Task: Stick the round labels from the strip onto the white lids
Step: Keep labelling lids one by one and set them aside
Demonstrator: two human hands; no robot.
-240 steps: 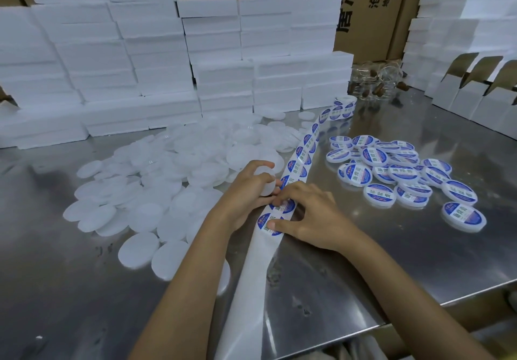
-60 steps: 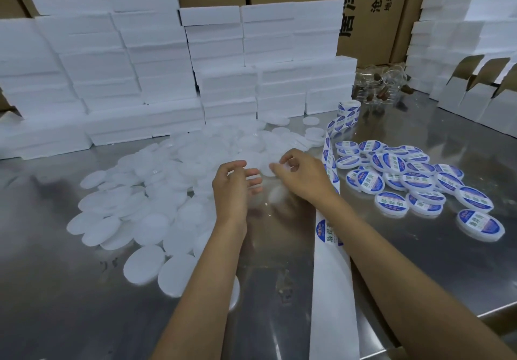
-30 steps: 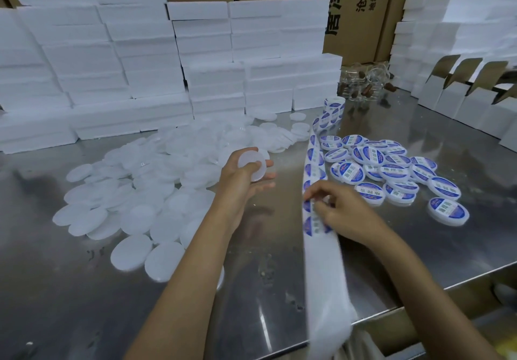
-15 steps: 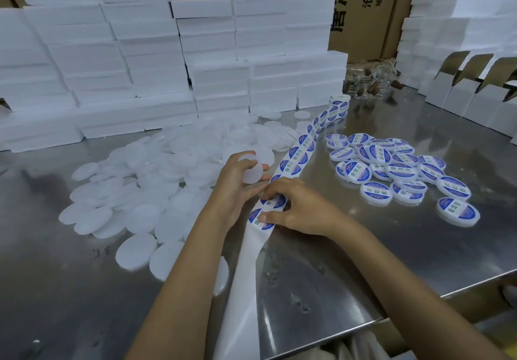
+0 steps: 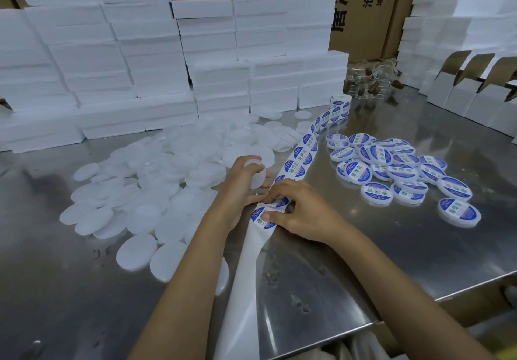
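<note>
Two bare hands meet at the label strip [image 5: 300, 158], which runs across the steel table [image 5: 363, 261] from a roll [image 5: 340, 105] near the back down to the front edge, where only blank backing paper [image 5: 246, 275] hangs over. The left hand [image 5: 240, 189] holds a plain white lid [image 5: 257, 176] between curled fingers and thumb, just left of the strip. The right hand [image 5: 299, 211] rests on the strip with its fingers bent, thumb and fingertips pinching at a round blue-and-white label [image 5: 263, 218], the nearest one on the strip. Unlabelled white lids [image 5: 156, 189] lie in a loose heap to the left; labelled lids [image 5: 397, 172] lie scattered to the right. White foam boxes [image 5: 140, 60] are stacked behind, with cardboard cartons [image 5: 363, 9] beyond them.
</note>
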